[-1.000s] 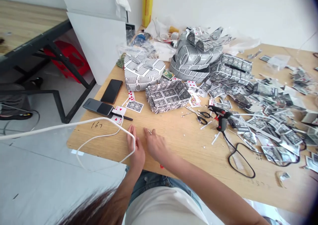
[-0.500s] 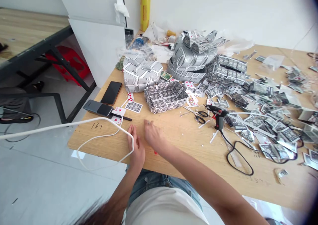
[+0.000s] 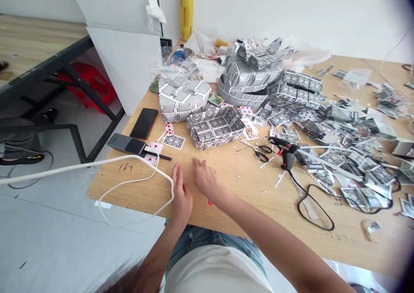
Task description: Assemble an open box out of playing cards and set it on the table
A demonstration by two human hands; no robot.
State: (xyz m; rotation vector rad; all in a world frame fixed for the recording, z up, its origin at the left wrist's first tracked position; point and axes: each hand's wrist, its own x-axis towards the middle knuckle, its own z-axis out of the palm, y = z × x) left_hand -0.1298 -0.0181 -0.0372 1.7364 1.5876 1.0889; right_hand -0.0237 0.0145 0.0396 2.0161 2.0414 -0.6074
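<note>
resting flat on the wooden table [image 3: 246, 189], the left hand [image 3: 181, 198] lies with fingers spread and holds nothing, its outer edge touching the loop of white cable [image 3: 129, 182]. the right hand [image 3: 204, 179] sits just beside it, palm down, fingers loosely extended, gripping nothing. beyond the hands stands a tray made of playing cards [image 3: 216, 126], with a rounded card box [image 3: 183, 97] behind it. two phones [image 3: 135, 134] lie to the left, scissors [image 3: 261, 151] and a black glue gun [image 3: 283, 150] to the right, near a heap of loose cards [image 3: 339, 133].
</note>
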